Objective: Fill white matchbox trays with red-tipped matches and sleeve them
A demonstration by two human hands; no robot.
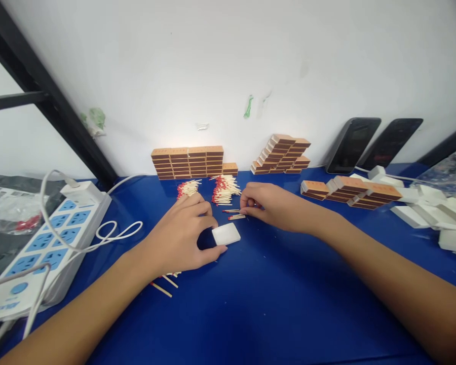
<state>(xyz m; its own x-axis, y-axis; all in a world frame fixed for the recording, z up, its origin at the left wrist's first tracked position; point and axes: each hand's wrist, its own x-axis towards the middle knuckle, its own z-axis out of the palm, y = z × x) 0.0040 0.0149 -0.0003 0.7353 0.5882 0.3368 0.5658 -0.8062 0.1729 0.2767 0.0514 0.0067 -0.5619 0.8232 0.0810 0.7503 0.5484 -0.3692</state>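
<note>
My left hand (186,233) is curved around the left side of a small white matchbox tray (226,233), with thumb and fingers at its edges. The tray lies on the blue table. Just beyond it, the fingertips of my right hand (260,203) are pinched together at the pale ends of a few red-tipped matches (236,217). Two heaps of matches sit behind: one heap (225,190) near my right hand, another heap (189,188) beyond my left. More loose matches (163,288) stick out under my left wrist.
Against the wall stand stacked matchboxes (188,163) and a stepped stack (281,154). More matchboxes (349,191) lie right, beside white empty trays (433,210). Two dark phones (353,144) lean on the wall. A power strip (49,248) with white cables occupies the left.
</note>
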